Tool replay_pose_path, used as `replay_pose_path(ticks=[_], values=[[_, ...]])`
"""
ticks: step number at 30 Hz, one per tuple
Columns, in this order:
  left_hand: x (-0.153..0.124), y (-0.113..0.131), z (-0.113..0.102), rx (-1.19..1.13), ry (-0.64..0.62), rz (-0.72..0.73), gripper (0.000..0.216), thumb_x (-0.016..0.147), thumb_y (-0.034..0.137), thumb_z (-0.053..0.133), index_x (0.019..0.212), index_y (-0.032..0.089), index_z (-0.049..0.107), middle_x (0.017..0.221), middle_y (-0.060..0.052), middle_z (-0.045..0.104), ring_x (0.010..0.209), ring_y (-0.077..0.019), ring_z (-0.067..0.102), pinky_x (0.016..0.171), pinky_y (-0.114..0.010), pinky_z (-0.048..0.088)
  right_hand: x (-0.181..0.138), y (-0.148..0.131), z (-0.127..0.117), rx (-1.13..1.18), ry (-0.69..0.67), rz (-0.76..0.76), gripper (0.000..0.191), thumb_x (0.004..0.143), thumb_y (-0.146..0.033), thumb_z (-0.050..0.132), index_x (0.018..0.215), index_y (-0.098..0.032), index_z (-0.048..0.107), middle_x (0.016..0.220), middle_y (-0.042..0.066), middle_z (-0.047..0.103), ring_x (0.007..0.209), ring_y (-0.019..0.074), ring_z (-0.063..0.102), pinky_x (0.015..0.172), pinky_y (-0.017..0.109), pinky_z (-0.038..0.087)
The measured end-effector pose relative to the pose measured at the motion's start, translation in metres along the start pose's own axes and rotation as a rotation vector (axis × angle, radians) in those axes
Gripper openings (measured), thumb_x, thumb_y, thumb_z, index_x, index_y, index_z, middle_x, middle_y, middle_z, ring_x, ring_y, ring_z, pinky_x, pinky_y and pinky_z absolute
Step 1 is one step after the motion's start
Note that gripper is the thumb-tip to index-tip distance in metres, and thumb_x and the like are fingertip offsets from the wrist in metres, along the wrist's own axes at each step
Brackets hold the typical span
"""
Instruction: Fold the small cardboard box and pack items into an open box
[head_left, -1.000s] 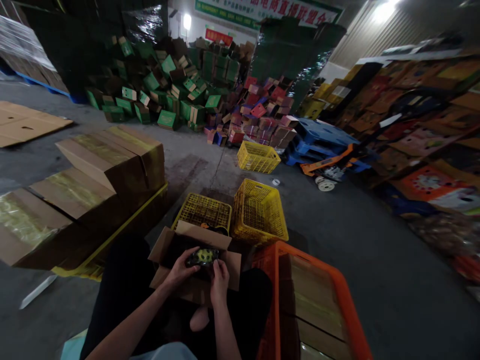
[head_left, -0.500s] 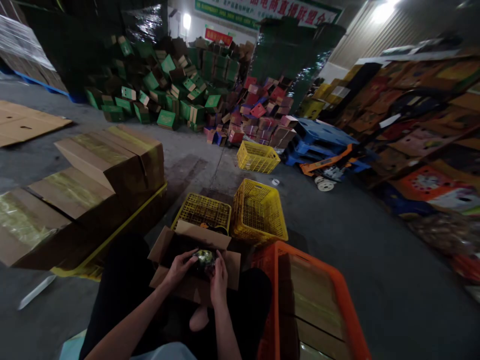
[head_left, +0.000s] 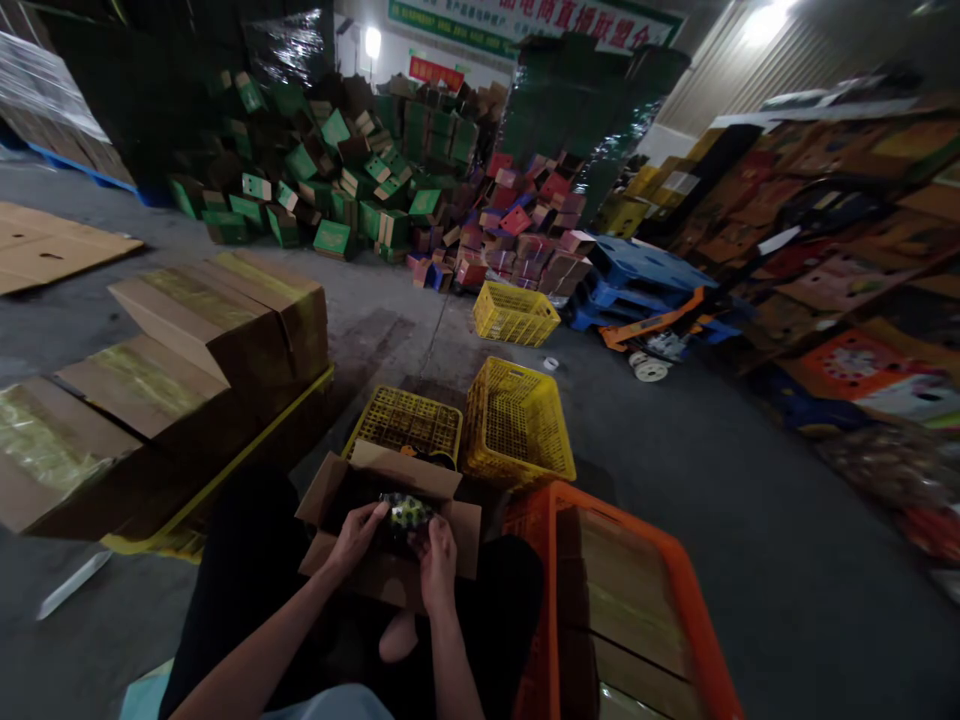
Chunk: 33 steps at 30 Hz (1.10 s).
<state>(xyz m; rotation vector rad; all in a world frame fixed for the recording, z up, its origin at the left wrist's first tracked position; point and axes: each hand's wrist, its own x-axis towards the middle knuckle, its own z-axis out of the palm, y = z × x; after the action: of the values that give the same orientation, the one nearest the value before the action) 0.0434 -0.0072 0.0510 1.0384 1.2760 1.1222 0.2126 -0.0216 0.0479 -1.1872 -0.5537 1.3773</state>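
Observation:
An open cardboard box [head_left: 337, 485] rests on my lap with its flaps spread. Over its opening I hold a small dark object with yellow-green spots [head_left: 406, 512]. My left hand [head_left: 355, 537] grips that object from the left, fingers curled round it. On its right side my right hand [head_left: 436, 562] pinches it, fingers closed. What else lies inside the box is too dark to make out.
An orange crate [head_left: 679, 590] holding flat cardboard stands at my right. Two yellow crates [head_left: 517, 425] sit just beyond the box, another [head_left: 514, 313] farther off. Taped cardboard cartons [head_left: 187, 350] are stacked at my left. Piles of green and red boxes [head_left: 352, 170] fill the background.
The spotted object has turned and shifted slightly between my hands, sitting a little lower toward the box. My hands stay over the box opening.

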Motion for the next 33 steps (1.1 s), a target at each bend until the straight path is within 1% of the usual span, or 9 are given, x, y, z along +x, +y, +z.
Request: replay_pose_path(ticks=[4, 7, 9, 11, 14, 20, 24, 28, 33], values=[[-0.0002, -0.0038, -0.0005, 0.023, 0.006, 0.017, 0.060, 0.086, 0.069, 0.052, 0.076, 0.012, 0.067, 0.063, 0.001, 0.055, 0.063, -0.0144, 0.048, 0.058, -0.024, 0.035, 0.0004, 0.0019, -0.0011, 0.019, -0.001, -0.012, 0.037, 0.070, -0.044, 0.081, 0.097, -0.022, 0.068, 0.095, 0.003, 0.072, 0.075, 0.0191, 0.068, 0.073, 0.034, 0.058], [0.0003, -0.0044, -0.0007, 0.044, 0.025, 0.038, 0.060, 0.085, 0.069, 0.052, 0.076, 0.012, 0.069, 0.065, -0.001, 0.059, 0.065, -0.0159, 0.052, 0.060, -0.024, 0.038, -0.0007, 0.0016, -0.0006, -0.011, -0.013, -0.035, 0.034, 0.071, -0.043, 0.080, 0.095, -0.021, 0.068, 0.094, 0.004, 0.072, 0.077, 0.0188, 0.068, 0.072, 0.032, 0.057], [0.0014, -0.0044, -0.0011, 0.038, 0.042, 0.056, 0.059, 0.085, 0.069, 0.054, 0.084, 0.013, 0.072, 0.075, -0.003, 0.067, 0.074, -0.0194, 0.059, 0.067, -0.026, 0.044, -0.0012, 0.0012, -0.0004, -0.023, -0.017, -0.043, 0.032, 0.074, -0.045, 0.078, 0.093, -0.021, 0.068, 0.093, 0.003, 0.071, 0.078, 0.0189, 0.068, 0.072, 0.032, 0.057], [0.0027, -0.0048, -0.0017, 0.018, 0.055, 0.064, 0.059, 0.083, 0.068, 0.056, 0.097, 0.013, 0.074, 0.089, -0.006, 0.073, 0.086, -0.0238, 0.064, 0.077, -0.029, 0.048, -0.0009, 0.0016, -0.0006, -0.027, -0.010, -0.046, 0.032, 0.074, -0.046, 0.078, 0.092, -0.022, 0.067, 0.092, 0.003, 0.071, 0.077, 0.0191, 0.068, 0.071, 0.031, 0.057], [0.0044, -0.0064, -0.0024, 0.007, 0.047, 0.055, 0.061, 0.081, 0.067, 0.059, 0.106, 0.014, 0.073, 0.098, -0.009, 0.075, 0.095, -0.0266, 0.065, 0.083, -0.033, 0.050, 0.0011, 0.0037, -0.0019, -0.016, 0.020, -0.047, 0.032, 0.073, -0.047, 0.079, 0.089, -0.022, 0.066, 0.090, 0.002, 0.070, 0.076, 0.0190, 0.068, 0.069, 0.031, 0.057], [0.0031, -0.0064, -0.0019, 0.025, 0.022, 0.055, 0.056, 0.082, 0.067, 0.058, 0.096, 0.015, 0.072, 0.088, -0.007, 0.073, 0.086, -0.0238, 0.064, 0.077, -0.031, 0.049, 0.0045, 0.0077, -0.0039, 0.006, 0.039, -0.040, 0.030, 0.074, -0.046, 0.078, 0.089, -0.023, 0.066, 0.090, 0.002, 0.070, 0.076, 0.0173, 0.066, 0.069, 0.029, 0.056], [0.0011, -0.0066, -0.0007, 0.054, 0.043, 0.071, 0.051, 0.086, 0.064, 0.055, 0.088, 0.015, 0.069, 0.078, -0.004, 0.067, 0.077, -0.0202, 0.061, 0.070, -0.028, 0.047, 0.0054, 0.0087, -0.0025, 0.011, 0.060, -0.033, 0.032, 0.072, -0.047, 0.079, 0.088, -0.023, 0.066, 0.088, 0.001, 0.069, 0.071, 0.0163, 0.065, 0.065, 0.029, 0.056], [0.0018, -0.0085, -0.0008, 0.053, 0.069, 0.064, 0.050, 0.085, 0.064, 0.055, 0.086, 0.015, 0.067, 0.073, -0.002, 0.063, 0.072, -0.0185, 0.057, 0.066, -0.026, 0.044, 0.0040, 0.0064, 0.0002, 0.003, 0.048, -0.034, 0.032, 0.073, -0.048, 0.078, 0.089, -0.022, 0.066, 0.086, 0.001, 0.069, 0.069, 0.0157, 0.064, 0.064, 0.027, 0.054], [0.0054, -0.0104, -0.0034, 0.062, 0.091, 0.024, 0.055, 0.081, 0.070, 0.056, 0.085, 0.016, 0.068, 0.073, -0.002, 0.061, 0.072, -0.0187, 0.055, 0.065, -0.026, 0.042, 0.0008, -0.0002, 0.0029, -0.071, 0.002, -0.077, 0.028, 0.076, -0.046, 0.075, 0.088, -0.022, 0.068, 0.089, 0.002, 0.070, 0.081, 0.0194, 0.065, 0.073, 0.029, 0.054]])
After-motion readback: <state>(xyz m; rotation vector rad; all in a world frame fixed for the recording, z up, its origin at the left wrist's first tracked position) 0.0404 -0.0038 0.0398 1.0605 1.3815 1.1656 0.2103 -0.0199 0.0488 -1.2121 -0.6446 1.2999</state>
